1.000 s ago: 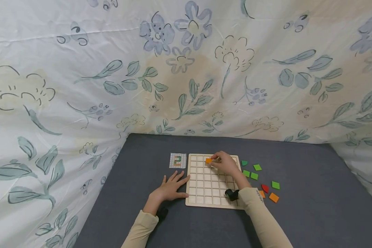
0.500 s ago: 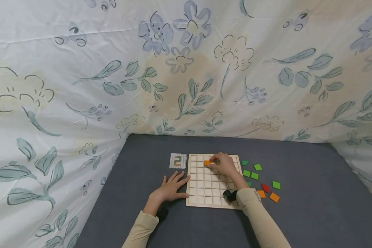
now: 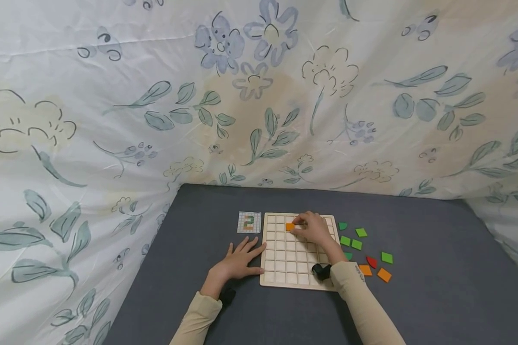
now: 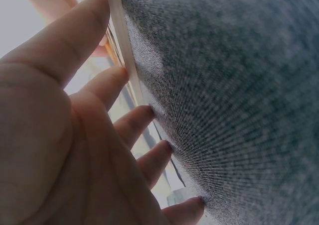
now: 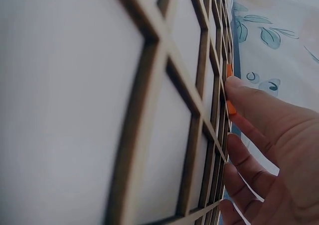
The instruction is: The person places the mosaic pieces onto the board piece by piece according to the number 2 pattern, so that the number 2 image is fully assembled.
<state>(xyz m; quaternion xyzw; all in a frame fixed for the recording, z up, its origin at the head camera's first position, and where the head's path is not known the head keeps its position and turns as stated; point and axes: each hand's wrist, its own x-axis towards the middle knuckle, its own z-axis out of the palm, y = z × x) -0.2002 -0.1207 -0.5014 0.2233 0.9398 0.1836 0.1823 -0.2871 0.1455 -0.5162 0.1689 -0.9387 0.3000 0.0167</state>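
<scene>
The right hand [image 3: 315,229] reaches in from the desk's [image 3: 203,211] near side, its forearm slanting forward and leftward across the near right corner of the grid board [image 3: 280,258]. Palm down, it pinches an orange tile [image 3: 290,226] between thumb and index finger, a narrow grip; in the right wrist view the other fingers bend loosely beside the board. The tile is at the third column from the board's left edge, second row from its far edge; whether it sits fully in the cell I cannot tell.

The left hand [image 3: 237,261] lies palm down with fingers spread wide, holding nothing. Its thumb touches the board's left edge close to the near left corner, and the index fingertip touches that edge farther up. A pattern card [image 3: 249,222] lies just beyond its fingers, beside the board's far left corner.
</scene>
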